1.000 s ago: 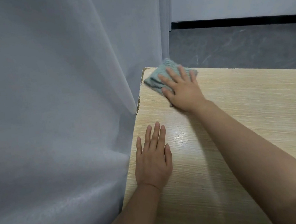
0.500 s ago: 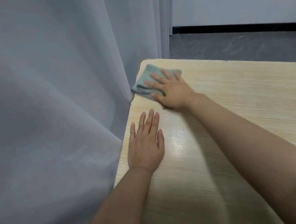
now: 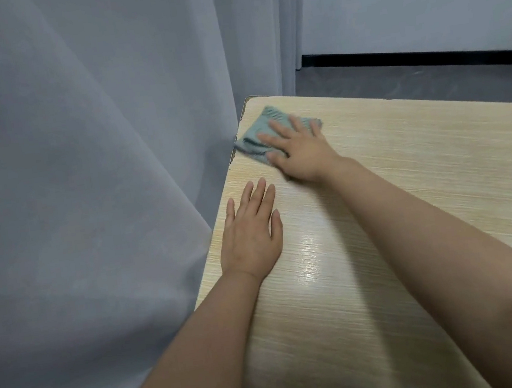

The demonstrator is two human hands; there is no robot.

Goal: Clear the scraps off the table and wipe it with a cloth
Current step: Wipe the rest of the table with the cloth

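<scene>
Teal cloth (image 3: 259, 130), pressed by the flat, spread right hand (image 3: 299, 152), is wiping the table's (image 3: 424, 171) far-left corner; unwiped areas likely come next.

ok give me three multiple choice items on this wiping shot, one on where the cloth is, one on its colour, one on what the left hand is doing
1. Where on the table does the cloth lie?
A. far left corner
B. near right edge
C. on the floor

2. What colour is the cloth?
A. red
B. grey-green
C. yellow

3. What is the left hand doing?
A. gripping the cloth
B. raised in the air
C. resting flat on the table, fingers straight

Key: 1 A, the cloth sits by the far corner next to the curtain, under the right hand. 2 B, it shows a muted grey-green. 3 C, the palm lies on the wood and holds nothing.
</scene>
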